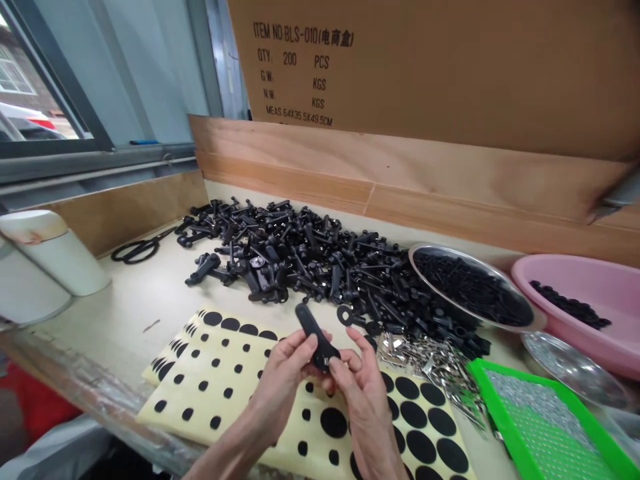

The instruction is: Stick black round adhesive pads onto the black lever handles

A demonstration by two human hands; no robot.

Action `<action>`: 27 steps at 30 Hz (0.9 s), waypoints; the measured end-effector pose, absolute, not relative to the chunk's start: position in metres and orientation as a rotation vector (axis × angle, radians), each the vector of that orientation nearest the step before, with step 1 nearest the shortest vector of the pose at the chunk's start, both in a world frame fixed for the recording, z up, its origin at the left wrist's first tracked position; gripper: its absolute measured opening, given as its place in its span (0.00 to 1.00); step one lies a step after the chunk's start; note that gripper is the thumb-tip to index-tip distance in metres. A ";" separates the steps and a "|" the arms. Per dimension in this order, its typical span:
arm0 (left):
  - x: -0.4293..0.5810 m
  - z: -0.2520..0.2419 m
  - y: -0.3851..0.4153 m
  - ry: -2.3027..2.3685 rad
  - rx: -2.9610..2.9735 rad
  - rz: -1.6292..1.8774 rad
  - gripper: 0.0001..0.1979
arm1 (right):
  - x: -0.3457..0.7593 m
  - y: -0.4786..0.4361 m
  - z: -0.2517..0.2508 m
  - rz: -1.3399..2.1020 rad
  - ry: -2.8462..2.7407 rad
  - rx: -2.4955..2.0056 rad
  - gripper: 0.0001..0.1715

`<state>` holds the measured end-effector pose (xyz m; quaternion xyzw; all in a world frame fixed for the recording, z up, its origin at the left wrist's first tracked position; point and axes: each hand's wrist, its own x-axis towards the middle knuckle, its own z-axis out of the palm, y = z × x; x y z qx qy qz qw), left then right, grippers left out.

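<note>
A black plastic arm-like part [311, 328], long with a rounded wider end, is held between both hands above pale yellow sheets [195, 360] of black round stickers. My left hand [287, 367] pinches its middle with thumb and fingers. At the wider end, my right hand [363, 377] grips with the thumb pressed close to a small shiny metal bit; its index finger is raised off the part. Just beyond the right fingertips lies a flat black ring [345, 315]. Similar parts form a big black heap [295, 247] behind the hands.
To the right stand a steel bowl [417, 257] of thin black pieces, a pink basin [625, 293] and a green tray [487, 387] of small silvery bits. Metal clips [435, 357] lie loose. Scissors [137, 250] and white containers [75, 260] sit left. A cardboard box [450, 73] stands behind.
</note>
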<state>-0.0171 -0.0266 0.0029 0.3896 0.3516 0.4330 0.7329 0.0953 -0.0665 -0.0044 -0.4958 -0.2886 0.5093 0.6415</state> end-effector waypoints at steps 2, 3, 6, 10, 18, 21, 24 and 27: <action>-0.013 0.000 -0.024 0.784 0.800 1.005 0.16 | 0.093 -0.066 -0.005 1.150 -0.664 -1.152 0.35; -0.013 -0.001 -0.022 0.808 0.795 1.021 0.16 | 0.094 -0.066 -0.007 1.119 -0.664 -1.183 0.35; -0.018 -0.007 -0.014 0.874 0.799 1.043 0.16 | 0.107 -0.064 -0.013 0.976 -0.647 -1.297 0.29; -0.025 -0.014 -0.010 0.899 0.799 1.031 0.16 | 0.123 -0.065 -0.020 1.014 -0.622 -1.306 0.16; -0.023 -0.013 -0.013 0.885 0.817 0.978 0.13 | 0.108 -0.069 -0.021 1.268 -0.698 -1.321 0.21; -0.022 -0.012 -0.013 0.886 0.805 0.983 0.12 | 0.104 -0.069 -0.023 1.293 -0.694 -1.346 0.21; -0.021 -0.012 -0.012 0.878 0.801 0.995 0.12 | 0.102 -0.070 -0.026 1.298 -0.690 -1.363 0.20; -0.021 -0.012 -0.013 0.866 0.805 0.998 0.12 | 0.101 -0.070 -0.026 1.283 -0.689 -1.393 0.21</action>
